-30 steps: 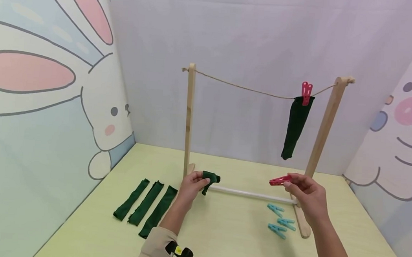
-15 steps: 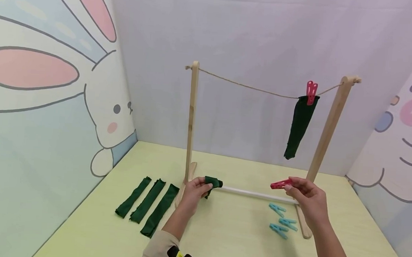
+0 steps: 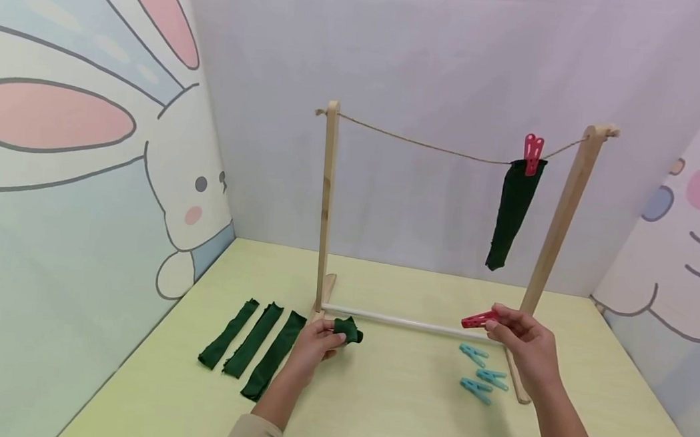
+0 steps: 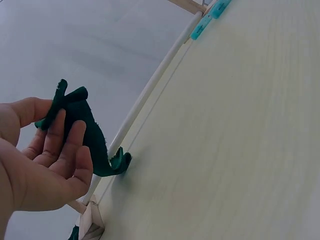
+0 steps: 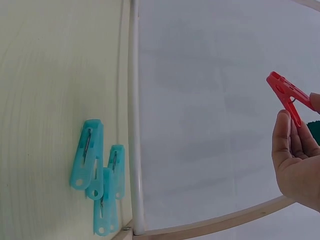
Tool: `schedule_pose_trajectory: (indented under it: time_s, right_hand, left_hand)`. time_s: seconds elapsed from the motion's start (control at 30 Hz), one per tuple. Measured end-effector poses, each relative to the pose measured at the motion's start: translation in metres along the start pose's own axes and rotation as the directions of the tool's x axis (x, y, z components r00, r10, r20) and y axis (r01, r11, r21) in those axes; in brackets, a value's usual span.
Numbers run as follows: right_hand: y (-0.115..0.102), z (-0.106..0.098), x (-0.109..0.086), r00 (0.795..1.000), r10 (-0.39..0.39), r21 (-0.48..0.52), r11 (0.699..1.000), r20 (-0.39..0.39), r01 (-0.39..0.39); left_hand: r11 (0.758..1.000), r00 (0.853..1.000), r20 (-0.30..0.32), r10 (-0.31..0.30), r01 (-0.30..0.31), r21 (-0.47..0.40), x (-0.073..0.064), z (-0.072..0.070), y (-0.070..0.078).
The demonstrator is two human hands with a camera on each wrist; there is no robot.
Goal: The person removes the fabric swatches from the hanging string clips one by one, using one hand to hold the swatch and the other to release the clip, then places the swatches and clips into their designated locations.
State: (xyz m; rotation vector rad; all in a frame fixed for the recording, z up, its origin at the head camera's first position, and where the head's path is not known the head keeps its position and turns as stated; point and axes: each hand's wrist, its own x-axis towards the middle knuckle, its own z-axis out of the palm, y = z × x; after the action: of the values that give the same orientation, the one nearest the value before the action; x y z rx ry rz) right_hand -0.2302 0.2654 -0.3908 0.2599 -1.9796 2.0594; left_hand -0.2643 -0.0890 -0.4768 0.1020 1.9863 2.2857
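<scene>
My left hand [image 3: 312,350] pinches a dark green cloth strip [image 4: 90,125] between thumb and fingers, just above the table near the left post. In the left wrist view the strip hangs down with its lower end curled. My right hand [image 3: 525,343] holds a red clothespin [image 5: 287,95] by its handles, above the table and left of the right post's foot. Another red clothespin [image 3: 532,155] pins a green cloth strip [image 3: 514,212] to the rope [image 3: 415,141], near its right end. Three blue clothespins [image 3: 477,373] lie on the table below my right hand.
Three green cloth strips [image 3: 252,339] lie side by side on the table at left. The rope runs between a left wooden post [image 3: 327,204] and a right wooden post [image 3: 563,218]. A white bar [image 3: 404,322] joins their bases. Printed panels stand at both sides.
My left hand has moved down and slightly left with the cloth strip, which now looks more bunched. My right hand, still holding the red clothespin, has sunk slightly. The head view has shifted a little.
</scene>
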Motion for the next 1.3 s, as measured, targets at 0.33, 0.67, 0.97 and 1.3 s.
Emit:
schedule_pose_trajectory:
  time_s: [0.33,0.67,0.97,1.3]
  right_hand:
    - [0.007,-0.004,0.0,0.999,0.021,-0.031,0.999,0.03,-0.02]
    - [0.015,-0.009,-0.005,0.997,0.082,-0.1,0.992,0.003,-0.081]
    - [0.021,-0.017,-0.011,0.989,0.141,-0.164,0.975,-0.044,-0.147]
    - [0.032,-0.033,-0.019,0.979,0.197,-0.182,0.962,-0.044,-0.201]
  left_hand:
    - [0.997,0.999,0.017,-0.043,0.044,-0.061,-0.015,-0.012,-0.001]
    - [0.997,0.995,0.064,-0.072,0.07,0.037,-0.029,-0.026,-0.001]
    - [0.984,0.968,0.199,-0.156,0.135,0.116,-0.039,-0.035,-0.001]
    - [0.975,0.955,0.231,-0.184,0.147,0.166,-0.046,-0.041,-0.002]
